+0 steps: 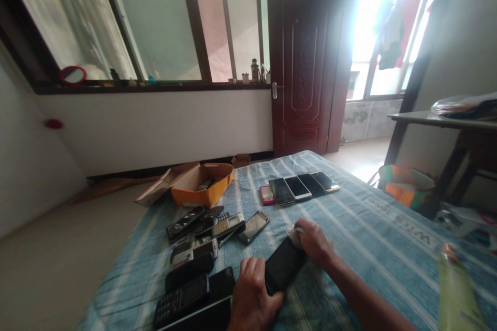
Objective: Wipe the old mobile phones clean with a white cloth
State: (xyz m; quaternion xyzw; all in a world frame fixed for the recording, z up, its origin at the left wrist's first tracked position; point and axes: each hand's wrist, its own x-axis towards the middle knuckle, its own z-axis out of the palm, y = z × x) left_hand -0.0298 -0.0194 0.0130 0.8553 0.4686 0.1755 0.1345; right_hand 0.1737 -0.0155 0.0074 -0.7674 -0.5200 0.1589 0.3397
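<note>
My left hand [254,289] grips the near end of a black phone [285,265], which is held tilted above the striped cloth. At the phone's far end, my right hand [313,242] is closed on a crumpled white tissue [295,236] pressed against its edge. To the left lies a heap of old phones, among them a silver keypad phone [227,225] and a black keypad phone [182,299]. A touchscreen phone [255,226] rests just beyond my left hand. Farther off, several phones, including a white-framed phone [298,187], lie in a row beside a small pink device [267,195].
An open orange box [204,199] with something dark inside stands at the far left of the blue striped cloth [349,248]. A bottle of yellowish liquid [458,289] is at the right. Beyond are a dark red door [301,62] and a side table [446,121].
</note>
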